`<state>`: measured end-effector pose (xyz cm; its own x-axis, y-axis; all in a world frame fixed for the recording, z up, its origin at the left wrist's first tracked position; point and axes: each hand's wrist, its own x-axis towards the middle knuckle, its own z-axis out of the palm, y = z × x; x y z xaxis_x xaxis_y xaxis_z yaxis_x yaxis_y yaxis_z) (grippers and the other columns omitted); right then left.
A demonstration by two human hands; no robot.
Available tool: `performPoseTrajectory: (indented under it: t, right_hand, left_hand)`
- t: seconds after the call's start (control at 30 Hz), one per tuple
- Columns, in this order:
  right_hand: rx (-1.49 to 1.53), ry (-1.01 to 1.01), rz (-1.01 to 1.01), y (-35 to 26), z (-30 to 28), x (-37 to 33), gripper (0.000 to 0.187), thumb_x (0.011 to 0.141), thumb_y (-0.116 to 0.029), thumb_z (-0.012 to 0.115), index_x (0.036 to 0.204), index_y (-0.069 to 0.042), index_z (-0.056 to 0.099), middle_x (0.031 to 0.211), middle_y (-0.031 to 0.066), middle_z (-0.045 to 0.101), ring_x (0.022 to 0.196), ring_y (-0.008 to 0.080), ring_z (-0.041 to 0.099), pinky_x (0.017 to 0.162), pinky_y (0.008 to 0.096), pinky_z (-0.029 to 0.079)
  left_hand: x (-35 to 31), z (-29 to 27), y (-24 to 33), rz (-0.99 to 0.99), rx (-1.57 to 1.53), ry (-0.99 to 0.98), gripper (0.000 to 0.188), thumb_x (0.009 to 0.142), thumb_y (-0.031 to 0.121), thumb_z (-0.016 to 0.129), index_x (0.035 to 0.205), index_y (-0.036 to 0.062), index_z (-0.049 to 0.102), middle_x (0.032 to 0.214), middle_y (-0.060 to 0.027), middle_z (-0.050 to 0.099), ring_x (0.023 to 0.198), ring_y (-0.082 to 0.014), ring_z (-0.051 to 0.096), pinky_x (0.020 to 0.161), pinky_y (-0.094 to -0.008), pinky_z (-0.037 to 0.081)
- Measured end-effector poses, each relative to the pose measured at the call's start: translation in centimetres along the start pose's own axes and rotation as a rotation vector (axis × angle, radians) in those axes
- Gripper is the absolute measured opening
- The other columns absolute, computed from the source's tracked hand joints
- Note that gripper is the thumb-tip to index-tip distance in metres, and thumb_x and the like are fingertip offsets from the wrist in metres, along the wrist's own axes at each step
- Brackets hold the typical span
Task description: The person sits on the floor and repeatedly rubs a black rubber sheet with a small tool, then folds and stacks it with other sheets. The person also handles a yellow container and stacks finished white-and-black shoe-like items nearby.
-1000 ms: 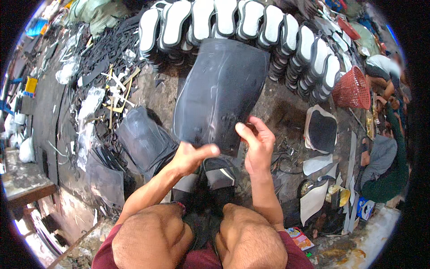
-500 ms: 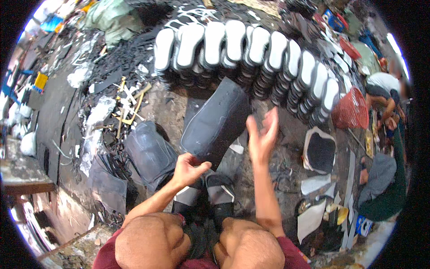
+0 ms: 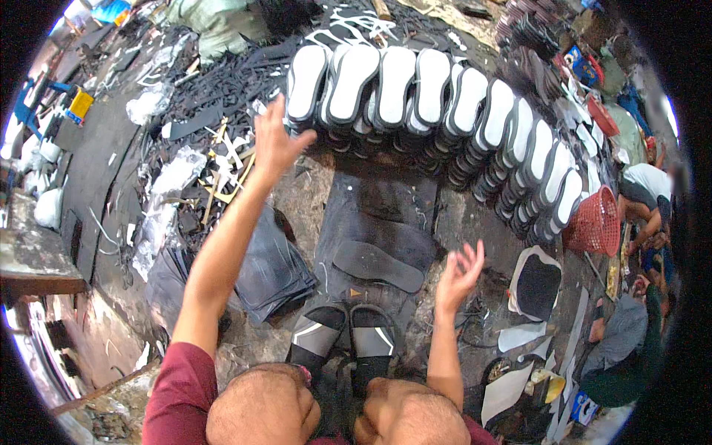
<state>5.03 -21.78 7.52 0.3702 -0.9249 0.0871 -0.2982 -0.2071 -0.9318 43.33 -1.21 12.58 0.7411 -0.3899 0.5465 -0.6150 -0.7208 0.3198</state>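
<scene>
My left hand (image 3: 277, 141) reaches far forward, fingers spread with nothing in them, near the left end of a curved row of stacked shoe soles (image 3: 354, 80) with white tops and dark edges. My right hand (image 3: 460, 278) is raised on the near right, its fingers loosely apart and holding nothing. Between the hands a single dark sole (image 3: 378, 265) lies flat across a black sheet (image 3: 356, 194) on the floor. Left of it rests a pile of black sheets (image 3: 271, 267), beside my left forearm.
My sandalled feet (image 3: 319, 334) stand just short of the black sheet. A red basket (image 3: 595, 221) stands at the right end of the row, near a crouching person (image 3: 645, 185). Black scraps (image 3: 200, 119) and crumpled clear plastic (image 3: 174, 174) litter the left; pale offcuts (image 3: 508, 393) lie right.
The black sheet with pale outlines has left my left hand and its tilted place. My left hand has moved forward and left, my right hand nearer. The single dark sole now shows.
</scene>
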Motion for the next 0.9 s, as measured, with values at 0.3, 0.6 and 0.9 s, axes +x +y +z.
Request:
performPoseTrajectory:
  t: [0.3, 0.6, 0.9]
  right_hand:
    - [0.016, -0.245, -0.201, -5.6, 3.5, 5.7, 0.054, 0.094, -0.009, 0.068, 0.145, -0.007, 0.051, 0.119, 0.0160, 0.069, 0.097, 0.0205, 0.069, 0.085, 0.0338, 0.056]
    - [-0.210, -0.528, -1.197, -15.5, 18.5, 6.4, 0.030, 0.089, -0.017, 0.066, 0.118, -0.008, 0.068, 0.132, 0.0093, 0.064, 0.128, 0.0276, 0.056, 0.106, 0.0421, 0.045]
    - [-0.615, -0.698, -1.184, -16.7, 29.0, 6.1, 0.028, 0.094, -0.022, 0.062, 0.118, -0.009, 0.067, 0.128, 0.0130, 0.062, 0.115, 0.0293, 0.064, 0.098, 0.0448, 0.049]
  left_hand:
    - [7.7, 1.4, -5.7, -0.357, -0.604, -0.616, 0.089, 0.069, 0.035, 0.087, 0.137, -0.0121, 0.054, 0.110, -0.0220, 0.073, 0.096, -0.0222, 0.071, 0.090, -0.0323, 0.052]
    - [11.0, -0.5, -4.1, 0.024, 0.024, -0.677, 0.070, 0.076, 0.055, 0.074, 0.122, 0.0027, 0.072, 0.109, -0.0285, 0.071, 0.107, -0.0381, 0.070, 0.096, -0.0416, 0.053]
    - [15.4, -5.8, -3.1, -0.533, -0.529, -0.280, 0.051, 0.092, 0.049, 0.057, 0.097, 0.0005, 0.072, 0.088, -0.0173, 0.073, 0.081, -0.0257, 0.069, 0.079, -0.0374, 0.056]
